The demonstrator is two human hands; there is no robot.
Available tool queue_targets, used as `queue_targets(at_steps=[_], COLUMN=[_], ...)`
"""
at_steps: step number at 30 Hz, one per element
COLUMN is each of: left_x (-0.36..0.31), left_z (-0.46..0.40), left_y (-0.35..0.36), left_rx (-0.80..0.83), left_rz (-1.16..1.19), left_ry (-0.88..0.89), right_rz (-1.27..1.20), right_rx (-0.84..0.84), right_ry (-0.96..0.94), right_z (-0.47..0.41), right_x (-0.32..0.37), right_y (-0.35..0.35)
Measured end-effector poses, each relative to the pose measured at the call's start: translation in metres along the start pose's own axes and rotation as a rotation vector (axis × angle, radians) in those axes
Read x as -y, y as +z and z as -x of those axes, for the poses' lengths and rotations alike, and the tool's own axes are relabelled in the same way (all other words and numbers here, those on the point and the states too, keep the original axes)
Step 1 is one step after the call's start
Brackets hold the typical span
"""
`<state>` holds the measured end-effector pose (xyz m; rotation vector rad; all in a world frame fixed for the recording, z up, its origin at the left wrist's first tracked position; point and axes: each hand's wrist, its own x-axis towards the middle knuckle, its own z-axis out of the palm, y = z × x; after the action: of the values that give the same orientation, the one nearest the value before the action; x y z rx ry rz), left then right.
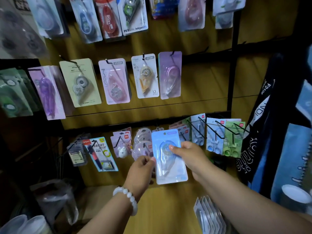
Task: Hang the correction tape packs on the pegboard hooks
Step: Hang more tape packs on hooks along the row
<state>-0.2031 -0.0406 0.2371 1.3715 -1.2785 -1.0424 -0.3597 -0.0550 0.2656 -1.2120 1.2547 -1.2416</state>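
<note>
**Blue pack being held up to the bottom row; loose stack waiting**

Nearest, low right: a loose stack of packs is being kept on the wooden shelf, not hung. Judged as stock yet to go up.

Centre: a blue correction tape pack is being held upright in front of the bottom row. It is being pinched by the right hand, thumb laid over the clear blister, fingers hidden behind the card. The left hand is being kept at the pack's left edge, fingers curled; whether the card is actually being gripped by it cannot be told. A white bead bracelet is being worn on that wrist.

Just behind: the pack's hang hole is being shown near its top, not on any hook. Bare black hooks are being seen just to the right, over hung packs.

Farther: the middle row and top row are being carried full on the pegboard.

Progress: most of the display is judged done; this pack and the stack are being left to hang.
</note>
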Motion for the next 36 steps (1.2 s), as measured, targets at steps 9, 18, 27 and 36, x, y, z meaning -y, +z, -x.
queue_targets(at_steps=[9, 18, 27, 36], left_x=[0.002, -0.005, 0.002, 0.016], left_z=[-0.004, -0.007, -0.012, -0.02], left_y=[-0.019, -0.016, -0.015, -0.01], left_rx=[-0.063, -0.07, -0.044, -0.039], left_rz=[-0.409, -0.454, -0.457, -0.47], left_ry=[0.126, 0.148, 0.185, 0.191], right_rz=[-0.184, -0.21, -0.125, -0.084], right_rx=[-0.118, -0.149, -0.183, -0.294], right_ry=[-0.353, -0.522, -0.478, -0.426], right_z=[-0.025, -0.043, -0.065, -0.101], right_x=[0.099, 0.175, 0.169, 0.166], right_y=[-0.019, -0.023, -0.023, -0.015])
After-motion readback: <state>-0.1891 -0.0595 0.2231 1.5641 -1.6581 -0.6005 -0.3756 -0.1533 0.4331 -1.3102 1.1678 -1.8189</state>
